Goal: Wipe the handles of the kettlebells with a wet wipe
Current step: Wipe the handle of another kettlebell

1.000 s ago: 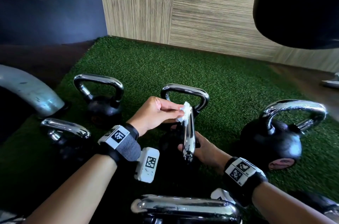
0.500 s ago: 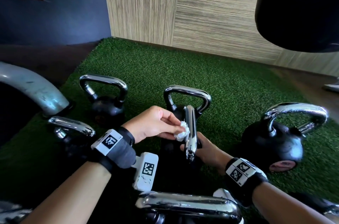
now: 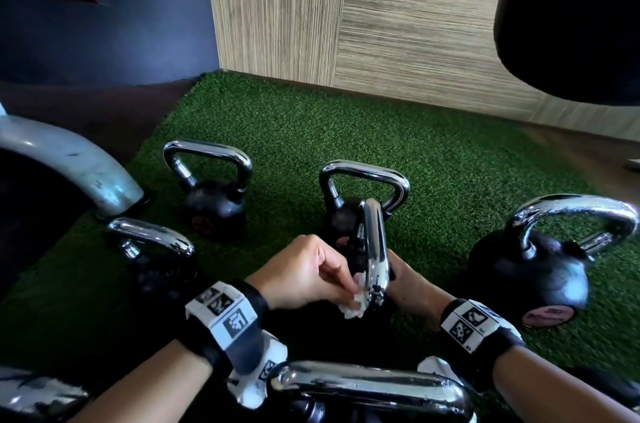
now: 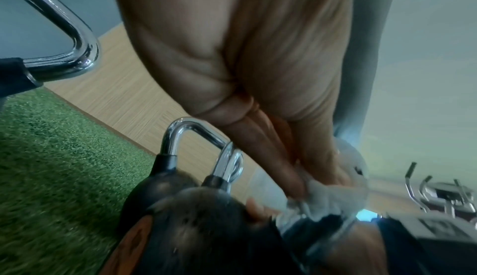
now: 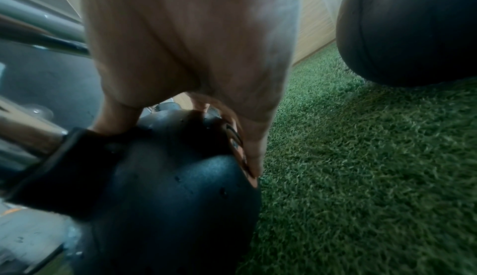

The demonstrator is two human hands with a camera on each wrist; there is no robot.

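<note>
Left hand [image 3: 304, 275] pinching the wipe [image 3: 355, 301] against the near end of a chrome handle [image 3: 374, 249].

The kettlebell [image 5: 167, 187] carrying that handle is sitting on the turf [image 3: 415, 159], its handle seen edge-on from the head view, while the right hand [image 3: 408, 284] is gripping its black body, thumb and fingers spread round it. Five other kettlebells are standing around it: two behind [image 3: 211, 200] [image 3: 363, 176], one on the left [image 3: 152, 246], one on the right [image 3: 533, 270], one nearest the camera [image 3: 367, 388].
</note>
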